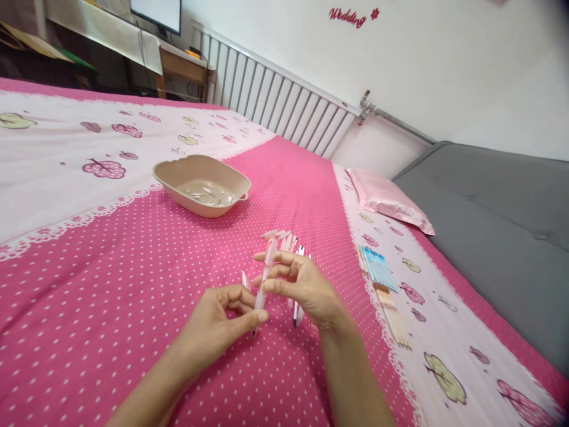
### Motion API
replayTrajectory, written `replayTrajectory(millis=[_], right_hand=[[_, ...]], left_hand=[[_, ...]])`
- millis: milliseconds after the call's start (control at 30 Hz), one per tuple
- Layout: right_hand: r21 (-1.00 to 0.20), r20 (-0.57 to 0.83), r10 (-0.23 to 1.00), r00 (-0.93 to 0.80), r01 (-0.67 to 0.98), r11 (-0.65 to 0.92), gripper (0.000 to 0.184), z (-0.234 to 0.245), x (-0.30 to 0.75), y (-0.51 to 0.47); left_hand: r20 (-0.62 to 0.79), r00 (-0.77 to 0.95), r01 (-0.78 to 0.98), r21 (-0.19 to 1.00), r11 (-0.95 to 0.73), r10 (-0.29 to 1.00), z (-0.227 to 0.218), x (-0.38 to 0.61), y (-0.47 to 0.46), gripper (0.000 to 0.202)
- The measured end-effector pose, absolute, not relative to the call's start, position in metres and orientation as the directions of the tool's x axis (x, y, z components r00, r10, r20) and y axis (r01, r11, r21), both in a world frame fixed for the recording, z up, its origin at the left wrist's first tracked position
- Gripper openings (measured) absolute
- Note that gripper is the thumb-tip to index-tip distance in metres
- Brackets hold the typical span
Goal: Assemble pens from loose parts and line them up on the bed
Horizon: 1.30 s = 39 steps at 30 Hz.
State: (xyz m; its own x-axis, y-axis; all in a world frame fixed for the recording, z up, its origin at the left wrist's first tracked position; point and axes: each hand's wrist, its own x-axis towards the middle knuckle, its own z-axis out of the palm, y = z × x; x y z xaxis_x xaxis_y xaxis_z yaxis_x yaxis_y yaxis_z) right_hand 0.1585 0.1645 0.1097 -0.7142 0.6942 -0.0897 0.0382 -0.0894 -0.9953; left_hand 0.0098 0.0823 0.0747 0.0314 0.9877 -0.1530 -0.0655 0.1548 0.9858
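Observation:
A slim pale pink pen (268,267) is held upright at a slight tilt between my two hands. My left hand (226,314) pinches its lower end between thumb and fingers. Higher up, my right hand (306,284) grips the barrel with thumb and fingertips. Behind and under my right hand lie several pink and white pens (288,242) on the bedspread, partly hidden by it. A white pen with a dark tip (296,314) sticks out below that hand. Another clear pinkish pen (245,280) shows just beyond my left fingers.
A beige plastic basin (191,201) with small pale pieces inside stands on the pink dotted bedspread (124,284). To the right lie rows of blue pens (379,270) and peach pens (393,317). Farther back are a pink pillow (389,201), a grey headboard (484,219) and a railing (284,89).

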Motion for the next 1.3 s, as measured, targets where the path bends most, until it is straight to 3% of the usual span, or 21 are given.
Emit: replayTrajectory(millis=[267,633,900,1000,1100,1167,1300], right_hand=[[-0.995,-0.077,0.673,-0.736,0.012,-0.101,0.039,0.11,0.158,0.163],[-0.991,-0.125,0.776,-0.618,0.114,-0.068,0.048,0.102,0.151,0.158],[-0.997,-0.075,0.763,-0.642,0.048,-0.057,0.049,0.103,0.146,0.154],[-0.999,-0.026,0.763,-0.646,0.038,-0.002,0.047,0.107,0.143,0.146],[-0.995,-0.028,0.794,-0.608,0.092,0.035,0.045,0.107,0.139,0.135],[-0.994,-0.003,0.823,-0.569,0.091,0.06,0.044,0.102,0.136,0.126],[-0.997,0.024,0.924,-0.381,0.061,0.052,0.037,0.086,0.136,0.108]], left_hand=[[-0.144,0.004,0.032,0.989,0.144,0.99,0.075,0.011,0.08,0.019],[-0.087,-0.129,0.122,0.987,0.103,0.988,0.07,0.015,0.08,0.024],[-0.123,-0.162,-0.019,0.992,0.122,0.979,0.074,0.016,0.081,0.02],[-0.088,-0.161,-0.131,0.989,0.067,0.983,0.077,0.011,0.081,0.028],[-0.073,-0.263,-0.227,0.974,0.012,0.962,0.079,0.005,0.08,0.039],[-0.083,-0.33,-0.233,0.972,0.005,0.94,0.079,0.002,0.08,0.042],[0.012,-0.303,-0.141,0.988,-0.058,0.953,0.076,0.008,0.077,0.034]])
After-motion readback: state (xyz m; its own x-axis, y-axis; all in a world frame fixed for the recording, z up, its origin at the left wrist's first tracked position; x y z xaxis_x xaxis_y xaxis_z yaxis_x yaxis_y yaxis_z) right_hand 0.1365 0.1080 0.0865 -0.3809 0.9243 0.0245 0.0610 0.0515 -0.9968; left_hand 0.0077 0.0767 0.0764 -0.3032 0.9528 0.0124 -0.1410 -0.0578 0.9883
